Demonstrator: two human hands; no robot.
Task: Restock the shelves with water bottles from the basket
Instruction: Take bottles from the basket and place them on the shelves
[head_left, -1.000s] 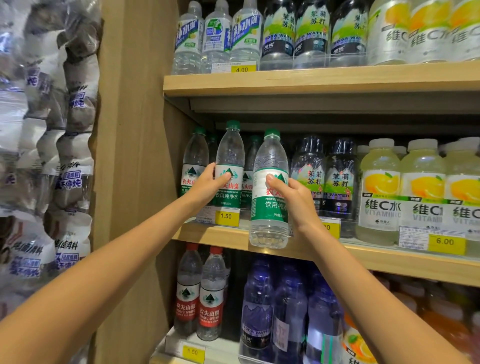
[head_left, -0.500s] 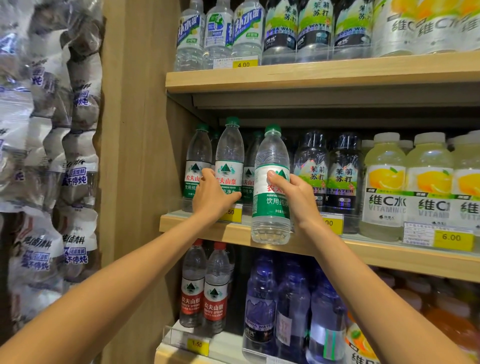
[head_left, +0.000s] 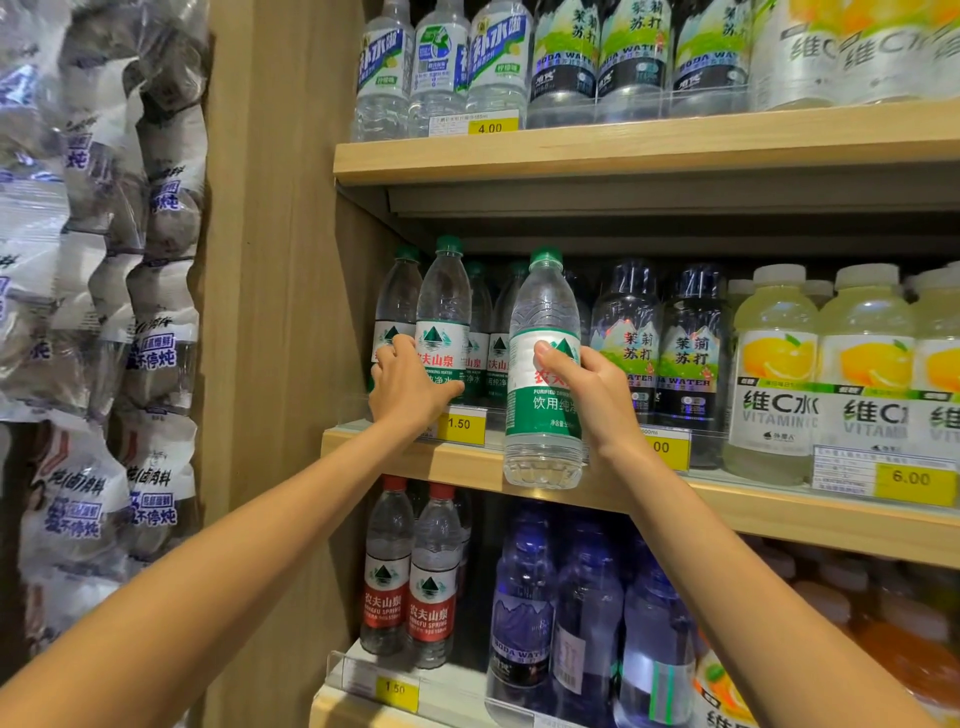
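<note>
Right hand (head_left: 592, 402) grasps full water bottle (head_left: 540, 415) at label. Left hand (head_left: 410, 389) clasps shelved bottle (head_left: 441, 322). Judged heavy, thin-walled, slippery: hold mid-body, firmly.

Clear plastic water bottle w/ green cap (head_left: 535, 415): label white top, green mtn logo, red chars, green bottom. Clear green-capped shelf bottle (head_left: 442, 312): same label. Clear red-capped bottles (head_left: 405, 577): red/white labels. Pale-yellow drink bottles (head_left: 774, 374): white caps, lemon print.
</note>
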